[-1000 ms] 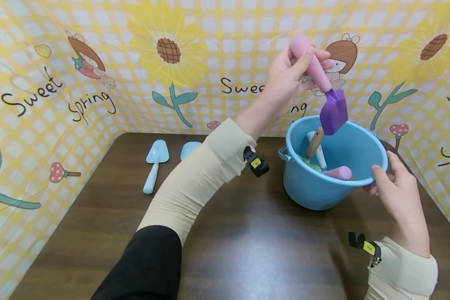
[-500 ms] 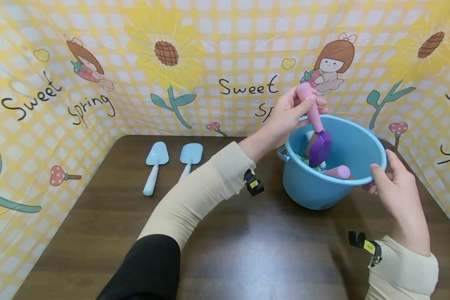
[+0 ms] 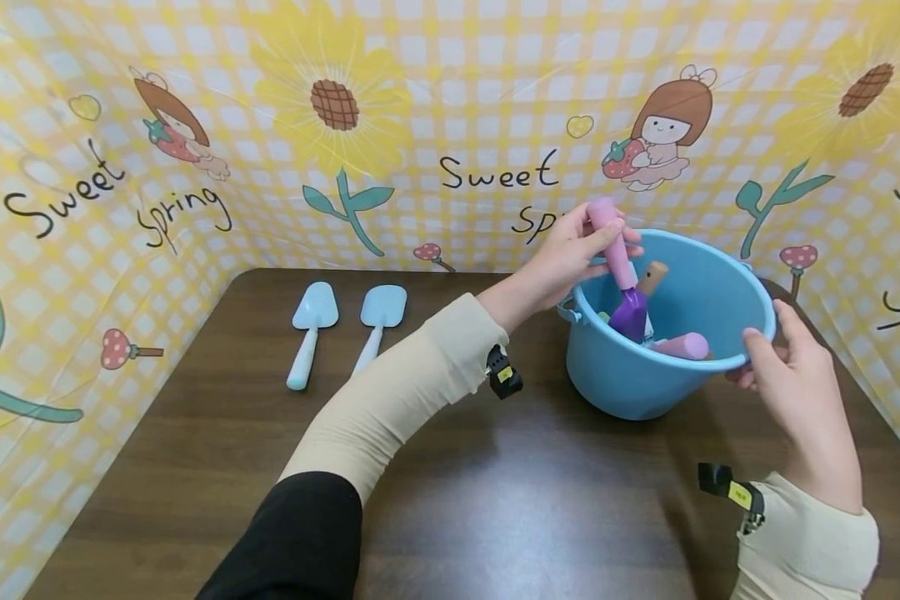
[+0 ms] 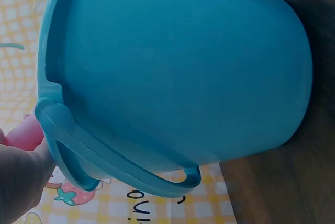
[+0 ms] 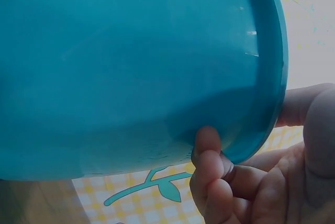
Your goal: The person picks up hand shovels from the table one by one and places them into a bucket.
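My left hand (image 3: 562, 257) grips the pink handle of a toy shovel (image 3: 613, 250) over the left side of a blue bucket (image 3: 622, 383). The shovel's purple blade points down, below the bucket's rim. At the right, my right hand (image 3: 798, 375) pinches the rim, thumb on top and other fingers against the outer wall, as the right wrist view shows. Inside the bucket lie a tool with a wooden handle (image 3: 652, 277) and another with a pink handle (image 3: 686, 346); their lower ends are hidden. The left wrist view shows the bucket's handle (image 4: 115, 164) hanging along its side.
Two light blue toy shovels lie on the dark wooden table (image 3: 450, 500) at the left: one with a pointed blade (image 3: 315, 308), one with a squarer blade (image 3: 382, 307), its handle end behind my left sleeve. A yellow checked cloth (image 3: 450, 100) stands behind and along both sides.
My left hand has come down from above the bucket, lowering the purple shovel's blade inside the rim. The wooden handle in the bucket has shifted to the right. My right hand stays on the rim.
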The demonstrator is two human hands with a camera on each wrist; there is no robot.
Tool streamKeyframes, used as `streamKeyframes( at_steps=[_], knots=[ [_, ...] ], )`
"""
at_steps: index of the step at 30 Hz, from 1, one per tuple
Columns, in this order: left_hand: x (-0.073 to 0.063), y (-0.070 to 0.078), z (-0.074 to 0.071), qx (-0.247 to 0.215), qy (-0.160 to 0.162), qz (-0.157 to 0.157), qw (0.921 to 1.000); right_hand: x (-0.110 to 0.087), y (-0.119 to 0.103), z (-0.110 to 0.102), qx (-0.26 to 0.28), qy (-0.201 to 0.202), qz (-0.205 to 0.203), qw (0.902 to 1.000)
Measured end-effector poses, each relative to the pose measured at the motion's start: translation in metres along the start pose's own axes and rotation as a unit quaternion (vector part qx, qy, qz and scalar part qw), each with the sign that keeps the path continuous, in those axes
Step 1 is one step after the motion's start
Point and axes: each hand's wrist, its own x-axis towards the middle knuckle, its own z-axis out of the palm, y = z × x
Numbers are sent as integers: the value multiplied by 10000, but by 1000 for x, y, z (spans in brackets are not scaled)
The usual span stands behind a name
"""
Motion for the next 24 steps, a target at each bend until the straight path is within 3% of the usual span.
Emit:
streamKeyframes(
  at_steps=[5,13,19,24],
  knots=[
    [0,-3,-3,-74,186,-85,9998,0,0,0,40,-37,-28,10000],
    [0,-7,-9,-26,517,218,9984,0,0,1,69,-40,-27,10000],
    [0,-9,-15,560,1081,453,9915,0,1,0,50,-33,-33,10000],
    [1,-5,-18,949,1081,395,9888,0,0,0,68,-47,-14,10000]
  ],
)
